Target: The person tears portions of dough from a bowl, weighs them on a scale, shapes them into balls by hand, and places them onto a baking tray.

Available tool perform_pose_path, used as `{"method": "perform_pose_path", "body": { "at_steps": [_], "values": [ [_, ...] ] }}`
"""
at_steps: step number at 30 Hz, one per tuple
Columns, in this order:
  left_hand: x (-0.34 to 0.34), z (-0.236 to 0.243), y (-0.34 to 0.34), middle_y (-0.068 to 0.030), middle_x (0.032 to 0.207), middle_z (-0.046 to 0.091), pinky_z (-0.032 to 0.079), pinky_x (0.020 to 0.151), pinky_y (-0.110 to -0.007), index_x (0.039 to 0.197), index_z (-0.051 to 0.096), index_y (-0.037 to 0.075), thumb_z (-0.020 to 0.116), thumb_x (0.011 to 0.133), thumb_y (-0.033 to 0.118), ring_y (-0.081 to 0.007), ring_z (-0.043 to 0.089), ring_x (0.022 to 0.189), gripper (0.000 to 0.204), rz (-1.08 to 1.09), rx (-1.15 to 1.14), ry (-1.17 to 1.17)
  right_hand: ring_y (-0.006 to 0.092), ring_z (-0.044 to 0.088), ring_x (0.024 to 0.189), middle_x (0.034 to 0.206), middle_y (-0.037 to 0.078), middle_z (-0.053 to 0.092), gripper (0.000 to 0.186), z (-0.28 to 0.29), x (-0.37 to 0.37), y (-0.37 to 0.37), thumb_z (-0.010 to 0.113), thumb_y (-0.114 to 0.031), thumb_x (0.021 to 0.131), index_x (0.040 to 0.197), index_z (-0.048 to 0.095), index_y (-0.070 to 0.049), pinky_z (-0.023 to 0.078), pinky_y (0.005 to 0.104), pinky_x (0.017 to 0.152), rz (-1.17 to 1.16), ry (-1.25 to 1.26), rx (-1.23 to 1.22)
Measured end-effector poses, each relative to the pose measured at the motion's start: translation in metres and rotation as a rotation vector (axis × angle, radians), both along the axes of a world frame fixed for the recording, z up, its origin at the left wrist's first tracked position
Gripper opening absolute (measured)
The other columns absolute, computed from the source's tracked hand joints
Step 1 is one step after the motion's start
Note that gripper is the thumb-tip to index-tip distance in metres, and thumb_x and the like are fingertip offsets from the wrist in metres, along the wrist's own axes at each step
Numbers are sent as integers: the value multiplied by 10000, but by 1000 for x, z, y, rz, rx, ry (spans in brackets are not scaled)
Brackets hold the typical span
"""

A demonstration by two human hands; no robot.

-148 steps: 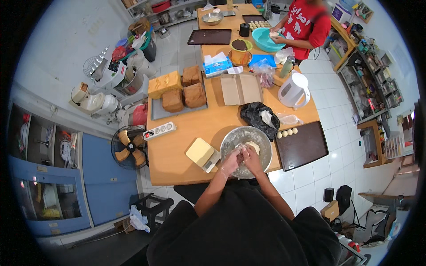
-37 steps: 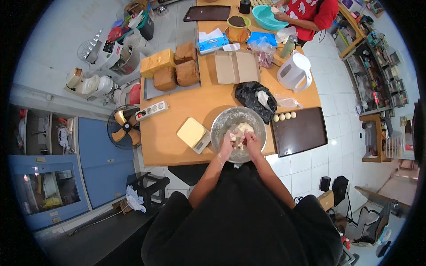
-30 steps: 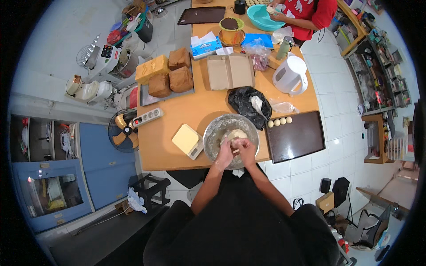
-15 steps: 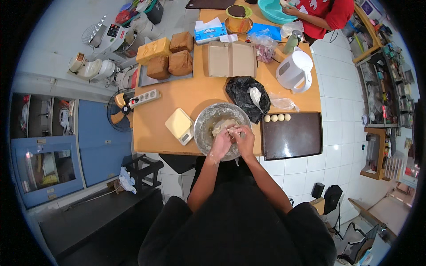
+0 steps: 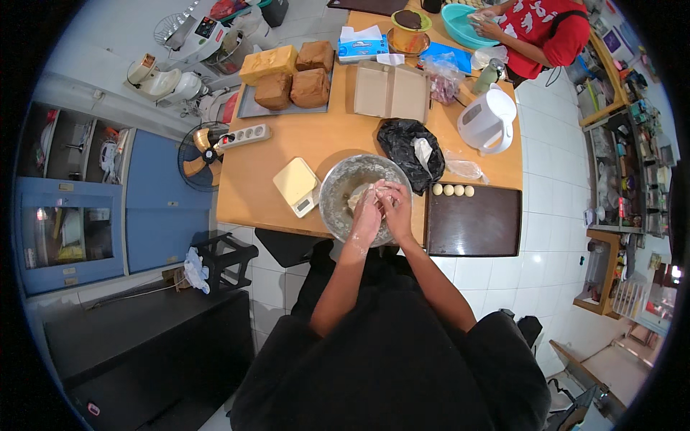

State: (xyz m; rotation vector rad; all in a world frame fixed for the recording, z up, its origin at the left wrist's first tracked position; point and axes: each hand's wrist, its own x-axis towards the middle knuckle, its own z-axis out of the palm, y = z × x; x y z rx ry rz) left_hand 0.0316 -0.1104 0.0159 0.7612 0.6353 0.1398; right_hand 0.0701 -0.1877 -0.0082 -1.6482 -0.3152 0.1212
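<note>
Dough (image 5: 354,200): pale, inside the metal bowl (image 5: 331,215) on the surface (image 5: 251,187), partly covered by the hands. Handling: probably best kept low, within the rim, under light, even finger pressure. Left hand (image 5: 366,218), right hand (image 5: 395,208): over the bowl, fingers meeting, forearms converging. Grip: cannot tell whether either hand closes on dough.

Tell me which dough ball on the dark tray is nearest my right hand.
The leftmost dough ball, at the row's end by the metal bowl; the other three lie farther right.
</note>
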Motion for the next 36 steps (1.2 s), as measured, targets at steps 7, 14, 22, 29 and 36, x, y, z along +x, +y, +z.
{"method": "perform_pose_path", "body": {
  "at_steps": [7, 14, 22, 29, 36],
  "values": [
    [-4, -7, 10, -65, 1119, 566, 426, 927, -333, 1216, 519, 38, 348, 1017, 355, -176, 541, 1054, 411, 20, -158, -11, 256, 550, 1046, 1070, 106, 608, 90, -8, -6, 2, 668, -86, 819, 874, 694, -19, 417, 346, 921, -1, 23, 28],
    [-15, -26, 18, -88, 1109, 582, 447, 901, -347, 1183, 513, 53, 345, 1014, 389, -188, 578, 998, 412, -32, -55, -1, 199, 533, 1052, 1133, 107, 556, 148, -15, -16, 5, 663, -133, 854, 815, 678, 8, 418, 329, 904, 44, 209, 35],
    [-26, 5, 9, -102, 1158, 582, 470, 859, -315, 1156, 550, 39, 349, 1009, 334, -176, 569, 1055, 386, -59, -30, 175, 169, 556, 973, 1129, 94, 551, 175, -31, -21, 5, 731, -152, 805, 776, 674, 11, 451, 292, 804, -18, 292, 27],
    [-33, -25, -2, -18, 848, 544, 421, 565, -268, 992, 562, 86, 418, 989, 352, -118, 532, 689, 303, 17, -42, 250, 118, 556, 838, 831, 45, 592, 259, -10, -24, 10, 668, -246, 877, 735, 637, -31, 429, 258, 755, -146, 607, 145],
    [-37, -43, 13, -5, 716, 499, 384, 456, -259, 877, 559, 111, 385, 998, 341, -113, 491, 555, 313, -63, -27, 265, 105, 546, 806, 832, 6, 594, 308, -36, -20, 3, 564, -308, 950, 820, 667, -49, 438, 267, 733, -130, 798, 325]
  ]
}}
